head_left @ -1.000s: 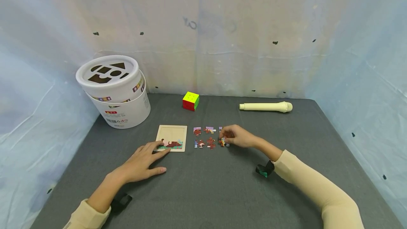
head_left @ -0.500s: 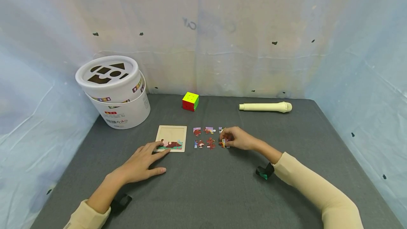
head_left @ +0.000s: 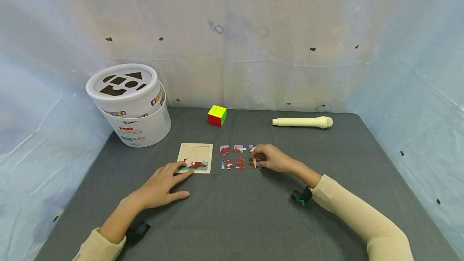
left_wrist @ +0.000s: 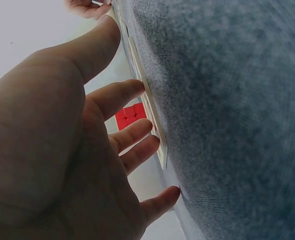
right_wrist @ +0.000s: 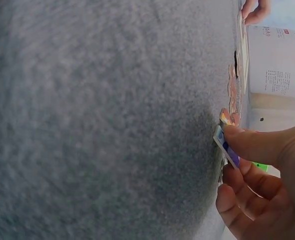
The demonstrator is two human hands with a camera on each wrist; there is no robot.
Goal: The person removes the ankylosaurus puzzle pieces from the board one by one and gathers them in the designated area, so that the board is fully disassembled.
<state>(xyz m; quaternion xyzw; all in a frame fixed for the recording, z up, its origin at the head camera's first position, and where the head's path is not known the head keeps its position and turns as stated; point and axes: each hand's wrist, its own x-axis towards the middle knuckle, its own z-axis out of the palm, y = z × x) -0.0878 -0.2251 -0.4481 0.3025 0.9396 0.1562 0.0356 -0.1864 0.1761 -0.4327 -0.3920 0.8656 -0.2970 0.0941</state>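
Note:
A square wooden puzzle tray (head_left: pixel 192 152) lies at the centre left of the head view, with picture pieces along its near edge. The left hand (head_left: pixel 161 186) rests its fingertips on the tray's near left corner, fingers spread and fairly straight. To the right of the tray, several loose jigsaw pieces (head_left: pixel 240 163) lie in two rows. Over the right end of these rows, the right hand (head_left: pixel 273 158) pinches a purple and light-blue jigsaw piece (right_wrist: pixel 227 147) between thumb and fingers. In the right wrist view that piece is tilted, close to the cloth; fingers partly hide it.
Two stacked white tubs (head_left: pixel 145 132), the upper lidded with shaped holes, stand at the back left. A puzzle cube (head_left: pixel 217 116) sits behind the tray. Near the back right edge lies a cream toy microphone (head_left: pixel 302 121). Grey cloth (head_left: pixel 232 216) covers the table.
The right hand has shifted very slightly toward the person, staying at the right end of the loose pieces. The left hand and the tray have stayed put.

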